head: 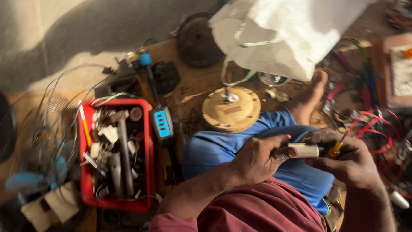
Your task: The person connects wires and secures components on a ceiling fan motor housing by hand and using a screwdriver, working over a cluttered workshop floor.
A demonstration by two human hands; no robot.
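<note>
Hard warm sunlight rakes across my bench, throwing a deep shadow on the wall (upper left). The white bag (pixel 287 34) glares, and motion blur softens everything, edges worst.

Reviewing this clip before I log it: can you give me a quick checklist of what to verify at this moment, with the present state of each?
1. Left hand grips the small white cylinder: ok, fingers wrapped around its end.
2. Right hand holds the yellow-handled screwdriver: ok.
3. Screwdriver tip seated on the cylinder: cannot tell, the tip is hidden by the fingers.
4. Work supported: ok, both hands hover over the blue-clad lap.
5. Spare tools within reach: ok, red crate of tools sits to the left side.
6. Picture sharp enough to judge detail: not ok, the view is motion-blurred.
</note>
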